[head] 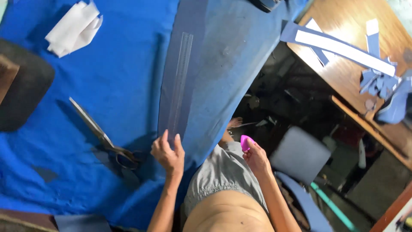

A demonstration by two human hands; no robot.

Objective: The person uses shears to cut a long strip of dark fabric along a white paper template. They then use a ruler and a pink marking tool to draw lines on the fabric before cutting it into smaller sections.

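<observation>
Left hand (168, 154) flat, fingers spread on near end of clear ruler (180, 86) lying along grey-blue fabric strip (201, 64). Right hand (256, 157) pinches pink chalk (246, 142), off table. Scissors (105, 138) just left.

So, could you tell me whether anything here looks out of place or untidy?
Mostly orderly. The one loose spot is the heap of blue fabric offcuts piled unevenly on the wooden table at right. The left hand rests on a clear ruler; the right hand holds pink chalk.
</observation>
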